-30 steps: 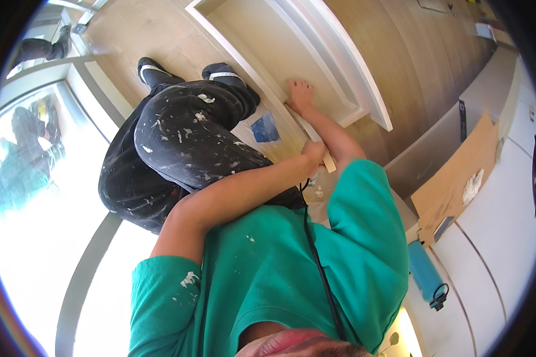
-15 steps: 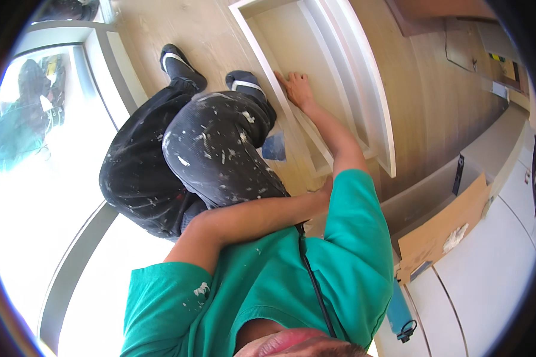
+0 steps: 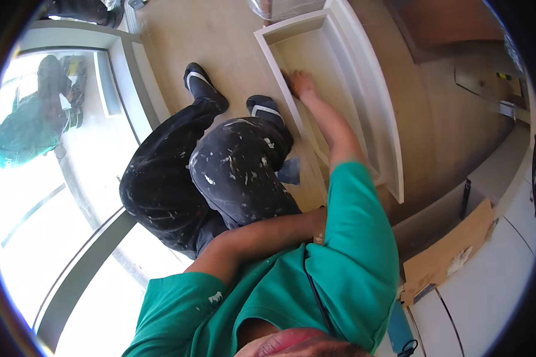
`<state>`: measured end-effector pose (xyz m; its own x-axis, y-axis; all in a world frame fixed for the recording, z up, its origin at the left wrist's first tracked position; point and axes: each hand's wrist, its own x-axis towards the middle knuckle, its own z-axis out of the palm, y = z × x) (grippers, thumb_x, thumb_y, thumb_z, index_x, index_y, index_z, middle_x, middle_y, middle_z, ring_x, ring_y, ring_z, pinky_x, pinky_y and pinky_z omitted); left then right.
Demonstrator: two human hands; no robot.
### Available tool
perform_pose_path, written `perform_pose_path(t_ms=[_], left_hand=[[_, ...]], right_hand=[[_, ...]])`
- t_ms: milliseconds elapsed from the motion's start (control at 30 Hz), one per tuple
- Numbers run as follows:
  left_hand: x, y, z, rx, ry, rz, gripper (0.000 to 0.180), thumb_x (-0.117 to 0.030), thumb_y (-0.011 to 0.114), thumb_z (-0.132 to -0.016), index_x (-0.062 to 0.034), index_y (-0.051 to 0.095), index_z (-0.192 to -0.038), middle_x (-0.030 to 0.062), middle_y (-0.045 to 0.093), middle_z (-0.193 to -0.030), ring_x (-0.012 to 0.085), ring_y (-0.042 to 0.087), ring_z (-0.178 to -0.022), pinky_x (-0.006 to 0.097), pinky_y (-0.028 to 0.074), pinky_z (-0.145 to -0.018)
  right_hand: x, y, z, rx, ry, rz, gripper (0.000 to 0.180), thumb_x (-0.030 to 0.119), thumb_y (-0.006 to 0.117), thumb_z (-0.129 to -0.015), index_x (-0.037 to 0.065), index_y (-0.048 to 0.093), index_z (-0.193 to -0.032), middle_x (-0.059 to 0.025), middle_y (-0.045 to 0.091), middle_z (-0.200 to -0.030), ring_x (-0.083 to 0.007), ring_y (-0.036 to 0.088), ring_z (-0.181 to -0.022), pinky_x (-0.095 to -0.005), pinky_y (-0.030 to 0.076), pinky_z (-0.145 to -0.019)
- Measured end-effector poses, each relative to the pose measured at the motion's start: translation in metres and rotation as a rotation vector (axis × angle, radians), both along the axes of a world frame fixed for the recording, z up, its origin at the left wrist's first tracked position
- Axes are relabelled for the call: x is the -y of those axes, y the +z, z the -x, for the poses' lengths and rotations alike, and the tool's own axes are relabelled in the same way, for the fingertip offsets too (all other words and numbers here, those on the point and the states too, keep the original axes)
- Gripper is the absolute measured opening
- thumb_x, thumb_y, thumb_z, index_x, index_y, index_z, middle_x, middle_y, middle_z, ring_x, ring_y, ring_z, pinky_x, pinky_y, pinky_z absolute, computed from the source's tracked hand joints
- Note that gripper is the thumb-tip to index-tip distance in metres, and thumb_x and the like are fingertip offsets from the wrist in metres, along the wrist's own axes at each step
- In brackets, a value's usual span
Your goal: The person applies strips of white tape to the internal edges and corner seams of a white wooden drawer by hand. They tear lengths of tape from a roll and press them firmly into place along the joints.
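A shallow, pale box-like panel [image 3: 393, 140] with raised sides lies on the floor ahead of me, its long sides running away from me. Inside it, next to the left wall, is my right hand [image 3: 302, 86]; its fingers are apart and touch the panel, and I see nothing held in it. My left forearm [image 3: 274, 233] crosses in front of my body toward the right. The green sleeve of my right arm hides my left hand, so its fingers do not show. A blue-grey square piece [image 3: 289, 171] lies on the floor between my knee and the panel.
At the left stands a glass pane [image 3: 77, 178] in a pale frame. To the right are a cardboard sheet [image 3: 449, 256], a long box-like piece behind it and white floor tiles [image 3: 488, 285]. A teal bottle [image 3: 401, 327] is beside me. Plastic wrap [image 3: 286, 7] lies beyond the panel.
My view has shifted, so the panel and my legs appear lower and a little to the right. My right hand stays at the panel's left wall; my left hand is now behind the sleeve.
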<state>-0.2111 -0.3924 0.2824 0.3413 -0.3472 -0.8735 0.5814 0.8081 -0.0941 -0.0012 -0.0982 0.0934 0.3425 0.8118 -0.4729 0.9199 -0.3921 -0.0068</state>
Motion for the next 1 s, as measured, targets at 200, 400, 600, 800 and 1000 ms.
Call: perform_pose_path(t_ms=[200,400,600,800,1000], left_hand=[[-0.011,-0.027,-0.032,0.059,0.045,-0.169,0.034,-0.016,0.045,-0.095,0.0044,0.051,-0.121,0.0208,0.064,-0.104,0.0329,0.069,-0.088,0.046,0.057,-0.077],[-0.038,-0.022,-0.036,0.07,-0.112,-0.239,0.03,-0.019,0.04,-0.098,0.0025,0.054,-0.113,0.02,0.065,-0.107,0.033,0.068,-0.098,0.049,0.056,-0.086],[-0.041,-0.009,-0.023,0.128,-0.163,-0.236,0.025,-0.014,0.042,-0.097,0.0012,0.052,-0.113,0.0166,0.063,-0.106,0.0315,0.067,-0.095,0.05,0.057,-0.084],[-0.048,-0.012,-0.02,0.148,-0.22,-0.248,0.025,-0.014,0.04,-0.096,-0.0024,0.053,-0.115,0.0138,0.063,-0.105,0.0296,0.066,-0.095,0.047,0.056,-0.084],[-0.046,-0.004,-0.019,0.133,-0.246,-0.223,0.026,-0.012,0.04,-0.096,-0.0011,0.052,-0.115,0.0131,0.063,-0.106,0.0288,0.066,-0.096,0.048,0.055,-0.086]], right_hand=[[0.177,0.008,0.009,-0.358,-0.054,-0.005,0.054,0.038,0.067,-0.087,0.017,0.058,-0.136,-0.0199,0.065,-0.116,-0.0376,0.063,-0.106,-0.0488,0.052,-0.089],[0.297,0.032,0.018,-0.732,-0.733,0.16,0.038,0.038,0.07,-0.086,0.002,0.072,-0.098,-0.0125,0.069,-0.078,-0.0269,0.064,-0.066,-0.0391,0.052,-0.062],[0.319,0.046,0.064,-0.946,-1.14,0.074,0.031,0.033,0.077,-0.081,0.005,0.07,-0.072,-0.0065,0.059,-0.062,-0.017,0.054,-0.053,-0.0327,0.041,-0.046],[0.316,0.043,0.073,-0.755,-0.983,0.179,0.038,0.032,0.086,-0.07,-0.003,0.07,-0.074,-0.0137,0.064,-0.066,-0.0237,0.056,-0.055,-0.0403,0.047,-0.053],[0.342,0.016,0.086,-0.722,-1.018,0.098,0.047,0.034,0.089,-0.065,-0.008,0.07,-0.077,-0.0166,0.067,-0.069,-0.0264,0.061,-0.062,-0.0415,0.051,-0.063]])
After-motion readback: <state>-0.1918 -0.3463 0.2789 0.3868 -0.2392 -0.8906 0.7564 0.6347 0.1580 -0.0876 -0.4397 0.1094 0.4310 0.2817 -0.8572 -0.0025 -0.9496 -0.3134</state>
